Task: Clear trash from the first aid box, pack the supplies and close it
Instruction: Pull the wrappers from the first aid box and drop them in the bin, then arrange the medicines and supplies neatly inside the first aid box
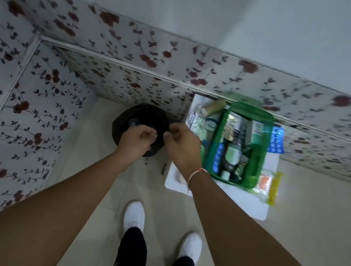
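The green first aid box [255, 168] lies open on a white board [217, 196] on the floor at the right, filled with bottles, tubes and packets. A black trash bag [125, 117] sits in the corner to its left. Both my hands hover over the bag. My left hand [137, 138] is curled into a fist above the bag's near side. My right hand [182, 141] has its fingertips pinched together at the bag's right rim. Nothing shows inside either hand.
Around the box on the board lie a bandage roll [215, 107], blister packs [196, 122], a blue packet [277, 139] and a yellow-edged pouch [268, 186]. Flowered wall panels [36, 89] close in the left and back. My white shoes [135, 216] stand on the pale floor.
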